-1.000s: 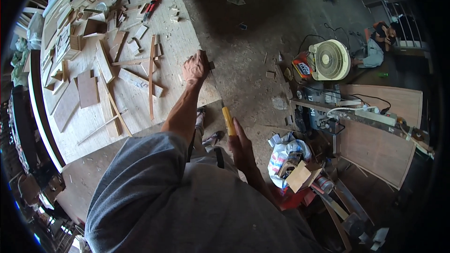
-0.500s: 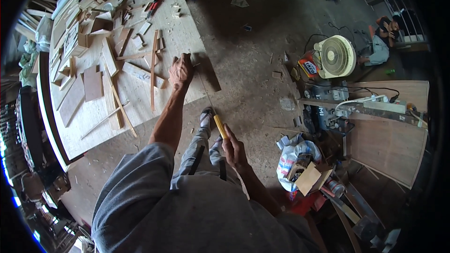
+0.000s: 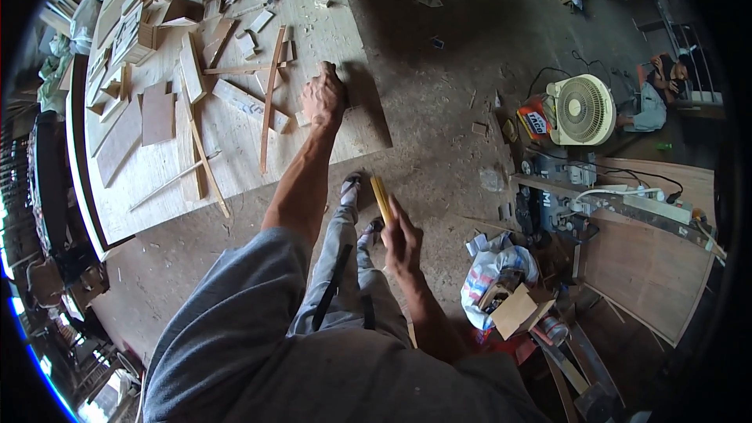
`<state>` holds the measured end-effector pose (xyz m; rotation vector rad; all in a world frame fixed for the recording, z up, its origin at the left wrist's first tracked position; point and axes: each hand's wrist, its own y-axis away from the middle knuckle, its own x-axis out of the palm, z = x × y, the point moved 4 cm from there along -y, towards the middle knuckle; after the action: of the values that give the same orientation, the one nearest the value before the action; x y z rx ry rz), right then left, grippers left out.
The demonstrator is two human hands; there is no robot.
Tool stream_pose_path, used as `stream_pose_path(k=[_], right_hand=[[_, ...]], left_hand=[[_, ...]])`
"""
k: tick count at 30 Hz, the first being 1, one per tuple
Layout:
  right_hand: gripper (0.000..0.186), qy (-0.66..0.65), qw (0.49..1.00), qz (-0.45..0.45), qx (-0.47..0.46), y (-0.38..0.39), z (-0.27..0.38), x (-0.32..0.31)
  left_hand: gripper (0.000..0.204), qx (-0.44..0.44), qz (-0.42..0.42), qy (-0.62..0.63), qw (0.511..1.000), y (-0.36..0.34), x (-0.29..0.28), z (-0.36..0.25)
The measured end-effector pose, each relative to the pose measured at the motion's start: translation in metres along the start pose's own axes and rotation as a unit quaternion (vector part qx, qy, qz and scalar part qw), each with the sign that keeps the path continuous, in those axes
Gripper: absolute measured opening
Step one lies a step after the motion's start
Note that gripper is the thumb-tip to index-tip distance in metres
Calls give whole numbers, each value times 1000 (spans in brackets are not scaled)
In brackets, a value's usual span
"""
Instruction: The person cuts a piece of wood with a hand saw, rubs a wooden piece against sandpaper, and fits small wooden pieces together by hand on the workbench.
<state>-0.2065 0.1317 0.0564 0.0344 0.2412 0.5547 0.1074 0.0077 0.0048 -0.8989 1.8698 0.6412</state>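
the slim yellow handle (image 3: 381,198) (straight) slants above the floor (image 3: 439,133).

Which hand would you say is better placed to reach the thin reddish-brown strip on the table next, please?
Probably the left hand: it is over the table, near the strip, though its grip is hidden. The right hand is farther off, past the table's edge, holding a yellow tool.

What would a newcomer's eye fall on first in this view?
Probably the bright yellow handle in the right hand, near the middle of the picture against the dull floor. Next, perhaps, the wood pieces strewn across the pale worktable, with the left hand near its right edge, then the cream fan at right.
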Motion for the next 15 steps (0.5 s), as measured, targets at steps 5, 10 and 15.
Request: stream_pose_path(k=[5,10,15], right_hand=[[51,-50,998,-28,-16,34,-9,3],[53,-7,1000,11,-23,-9,0,16],[52,-53,998,-38,-7,45,-32,1]], left_hand=[[22,-11,-24,-5,1000,-6,-7,17],[21,13,-12,-3,1000,-4,-1,16],[20,-28,3,-7,1000,-3,-3,15]])
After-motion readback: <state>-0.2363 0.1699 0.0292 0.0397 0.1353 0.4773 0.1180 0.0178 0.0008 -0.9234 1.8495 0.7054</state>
